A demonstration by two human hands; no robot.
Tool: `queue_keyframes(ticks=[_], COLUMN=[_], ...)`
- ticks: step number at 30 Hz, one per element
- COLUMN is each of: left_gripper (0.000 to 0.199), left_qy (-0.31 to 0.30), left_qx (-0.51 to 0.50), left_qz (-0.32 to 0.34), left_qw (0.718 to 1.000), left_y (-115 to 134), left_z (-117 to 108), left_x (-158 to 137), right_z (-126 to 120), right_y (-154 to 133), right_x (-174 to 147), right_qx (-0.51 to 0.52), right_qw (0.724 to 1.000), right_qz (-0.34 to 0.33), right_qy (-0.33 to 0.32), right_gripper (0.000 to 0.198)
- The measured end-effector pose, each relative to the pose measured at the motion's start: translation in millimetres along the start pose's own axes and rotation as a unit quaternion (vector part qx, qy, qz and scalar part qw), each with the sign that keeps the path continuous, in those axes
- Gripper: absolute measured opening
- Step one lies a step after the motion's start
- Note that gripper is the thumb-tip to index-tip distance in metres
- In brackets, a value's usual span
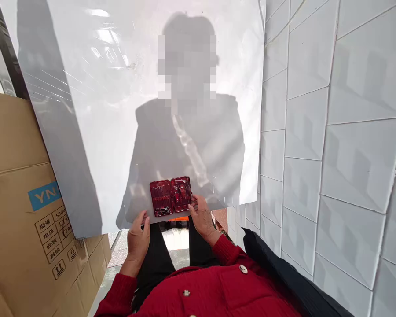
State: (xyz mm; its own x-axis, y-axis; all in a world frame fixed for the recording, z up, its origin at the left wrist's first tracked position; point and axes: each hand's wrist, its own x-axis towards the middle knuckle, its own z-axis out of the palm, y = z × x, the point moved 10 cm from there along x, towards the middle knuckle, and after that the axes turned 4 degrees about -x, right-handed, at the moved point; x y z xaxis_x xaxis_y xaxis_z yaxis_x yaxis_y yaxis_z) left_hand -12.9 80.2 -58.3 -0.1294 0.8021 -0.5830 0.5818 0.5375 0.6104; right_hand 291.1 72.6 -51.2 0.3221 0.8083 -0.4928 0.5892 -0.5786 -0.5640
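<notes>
Case: we see a red case lying open in two halves, with small metal tools inside, at the near edge of a glossy white sheet.
Left hand: our left hand grips that near edge, thumb on top, just below the case's left half; the grip is narrow, holding the sheet.
Right hand: our right hand touches the case's right corner; we cannot tell whether it clasps it.
Surroundings: a cardboard box stands left, a tiled wall right.
Risk: we judge the smooth sheet slopes towards us, so the open case could slide off and spill its tools.
</notes>
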Motion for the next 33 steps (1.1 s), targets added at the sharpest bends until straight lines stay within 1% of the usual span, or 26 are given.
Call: queue_keyframes(ticks=[3,6,10,12,13,14,16,18,19,20,21,22,23,24,25,26,28,29,30,31,32,33], left_gripper=[0.045,0.044,0.044,0.042,0.04,0.038,0.037,0.041,0.043,0.042,0.043,0.045,0.045,0.046,0.046,0.047,0.044,0.043,0.043,0.042,0.042,0.042], left_qy=[-0.013,-0.039,-0.065,-0.074,-0.074,-0.069,-0.026,0.051,0.091,0.117,0.122,0.131,0.152,0.159,0.171,0.162,0.212,0.216,0.205,0.179,0.15,0.136], left_qx=[-0.037,-0.068,-0.093,-0.07,-0.047,-0.021,0.028,0.078,0.11,0.122,0.131,0.145,0.144,0.137,0.13,0.123,0.108,0.101,0.093,0.082,0.066,0.049], left_qz=[-0.056,-0.077,-0.089,-0.078,-0.061,-0.036,0.031,0.077,0.083,0.07,0.059,0.039,0.01,-0.015,-0.033,-0.037,-0.071,-0.096,-0.127,-0.158,-0.182,-0.197], left_qw=[0.998,0.994,0.99,0.992,0.994,0.997,0.999,0.993,0.986,0.983,0.982,0.98,0.978,0.978,0.976,0.978,0.969,0.966,0.966,0.968,0.97,0.97], left_y=[-4.9,-0.2,5.7,8.7,11.5,14.9,23.4,25.8,23.2,16.3,8.8,-0.7,-12.1,-23.5,-33.5,-41.6,-60.1,-70.1,-80.4,-89.3,-94.7,-95.5], left_z=[7.7,21.1,35.2,34.6,30.5,23.1,-4.1,-43.7,-63.9,-80.9,-92.1,-101.2,-110.0,-112.4,-111.7,-104.0,-94.3,-83.5,-69.5,-52.6,-35.3,-21.4], left_x=[11.7,18.3,16.8,18.3,21.2,25.5,37.2,47.6,50.6,51.9,51.2,47.3,39.5,29.4,16.8,4.2,-26.8,-40.1,-51.3,-60.1,-67.3,-73.6], right_z=[4.9,10.4,9.3,8.9,9.3,9.4,8.7,7.5,7.5,7.7,7.4,6.2,4.1,1.2,-2.2,-5.5,-11.8,-14.4,-16.6,-18.5,-20.3,-22.0], right_y=[5.2,8.9,11.5,13.9,15.1,16.1,15.8,12.3,10.0,7.9,6.3,5.0,3.2,0.7,-2.7,-6.6,-12.9,-14.2,-14.1,-12.7,-10.6,-8.1], right_x=[5.0,6.8,15.5,19.9,21.4,22.5,23.9,25.4,26.5,28.0,30.2,33.1,36.7,40.7,44.7,48.4,54.2,56.2,57.9,59.3,60.7,62.1], right_qx=[-0.041,-0.078,-0.13,-0.144,-0.147,-0.147,-0.139,-0.128,-0.125,-0.127,-0.133,-0.143,-0.153,-0.161,-0.164,-0.163,-0.155,-0.15,-0.145,-0.141,-0.136,-0.131], right_qw=[0.999,0.997,0.992,0.989,0.989,0.988,0.989,0.99,0.99,0.989,0.987,0.984,0.982,0.979,0.977,0.975,0.97,0.968,0.966,0.966,0.967,0.969], right_qz=[0.003,-0.003,0.004,0.015,0.018,0.019,0.013,-0.006,-0.017,-0.027,-0.034,-0.039,-0.046,-0.057,-0.074,-0.095,-0.135,-0.15,-0.158,-0.16,-0.157,-0.149], right_qy=[0.02,0.022,0.007,-0.014,-0.026,-0.036,-0.047,-0.054,-0.061,-0.072,-0.084,-0.094,-0.102,-0.107,-0.111,-0.116,-0.127,-0.134,-0.14,-0.146,-0.148,-0.149], right_gripper=[0.029,0.023,0.017,0.013,0.012,0.011,0.012,0.016,0.017,0.017,0.015,0.011,0.009,0.009,0.011,0.012,0.013,0.012,0.011,0.009,0.007,0.006])
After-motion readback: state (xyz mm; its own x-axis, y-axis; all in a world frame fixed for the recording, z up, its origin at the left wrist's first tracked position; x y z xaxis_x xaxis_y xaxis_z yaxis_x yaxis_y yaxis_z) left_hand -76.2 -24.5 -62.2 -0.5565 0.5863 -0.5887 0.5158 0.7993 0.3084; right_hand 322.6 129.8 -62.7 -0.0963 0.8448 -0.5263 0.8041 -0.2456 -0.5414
